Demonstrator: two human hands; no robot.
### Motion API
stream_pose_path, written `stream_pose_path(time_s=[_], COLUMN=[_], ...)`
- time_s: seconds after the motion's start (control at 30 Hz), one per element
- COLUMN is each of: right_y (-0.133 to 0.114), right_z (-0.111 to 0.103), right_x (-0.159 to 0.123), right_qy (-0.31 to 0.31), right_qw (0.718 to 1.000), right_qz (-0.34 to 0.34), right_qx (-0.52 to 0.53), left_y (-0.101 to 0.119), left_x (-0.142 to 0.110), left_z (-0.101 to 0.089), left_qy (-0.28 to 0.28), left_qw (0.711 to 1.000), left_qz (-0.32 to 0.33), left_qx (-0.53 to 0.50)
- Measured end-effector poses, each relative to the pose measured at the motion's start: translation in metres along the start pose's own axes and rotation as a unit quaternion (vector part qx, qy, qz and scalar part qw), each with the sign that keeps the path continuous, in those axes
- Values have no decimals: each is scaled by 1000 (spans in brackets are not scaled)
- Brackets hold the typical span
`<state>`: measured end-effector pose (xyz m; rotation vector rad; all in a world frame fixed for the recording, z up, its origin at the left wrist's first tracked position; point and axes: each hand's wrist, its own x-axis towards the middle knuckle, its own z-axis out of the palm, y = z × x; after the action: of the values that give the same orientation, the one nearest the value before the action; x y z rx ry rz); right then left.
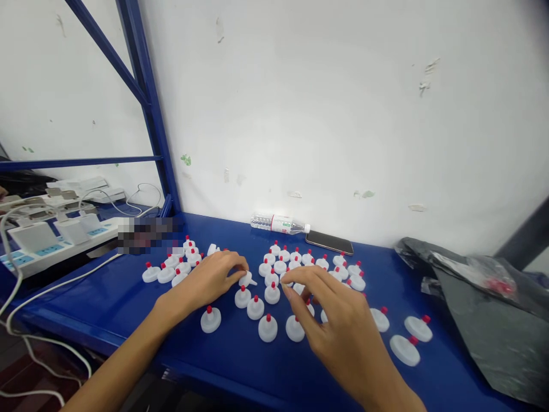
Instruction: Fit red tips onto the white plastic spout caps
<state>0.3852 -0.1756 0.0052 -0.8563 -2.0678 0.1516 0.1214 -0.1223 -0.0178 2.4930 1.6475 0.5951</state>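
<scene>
My left hand [214,277] is closed, its thumb and index finger round a white nozzle cap [246,279]. That cap is tipped over with its bare spout towards the right, and no red tip shows on it. My right hand [338,312] hovers over the middle group with thumb and index finger drawn together; whatever lies between them is too small to make out. Several white nozzle caps with red tips stand around both hands, such as a front one [268,329], one by my left forearm [210,319] and one at the right [405,349].
A clear plastic bottle [281,224] lies along the wall beside a dark phone [329,242]. Grey plastic bags [484,320] cover the right end of the blue table [240,372]. At the left are a power strip [64,243], white cables and a blue metal frame [150,114].
</scene>
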Motion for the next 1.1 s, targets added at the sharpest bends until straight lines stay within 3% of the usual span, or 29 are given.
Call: stream_pose_path(time_s=[0.13,0.27,0.4,0.53,0.67,0.8,0.9,1.0,1.1], right_y=[0,-2,-6,-7,-3,0,-1,-1,-1], right_z=[0,3,9,10,3,-2,0,2,3], right_x=[0,0,0,0,1,1,-1,-1,-1], right_qy=[5,-19,-64,-46,11,38,27,8,5], right_qw=[1000,1000,997,995,997,998,998,999,999], right_qz=[0,5,-27,-91,-77,-53,-46,-44,-44], right_qx=[-7,-15,-25,-5,-1,-20,-19,-14,-14], left_y=[7,34,72,91,68,13,-21,-32,-24], left_x=[-1,-8,-23,-31,-27,-16,-9,-6,-5], left_z=[-12,-29,-32,-32,-40,-34,-19,-9,-11], left_qy=[77,133,90,36,37,104,76,52,43], left_qw=[995,985,978,970,986,989,986,988,992], left_qz=[-65,-85,-61,-18,-33,-93,-97,-89,-78], left_qx=[16,-75,-180,-238,-159,36,114,118,84])
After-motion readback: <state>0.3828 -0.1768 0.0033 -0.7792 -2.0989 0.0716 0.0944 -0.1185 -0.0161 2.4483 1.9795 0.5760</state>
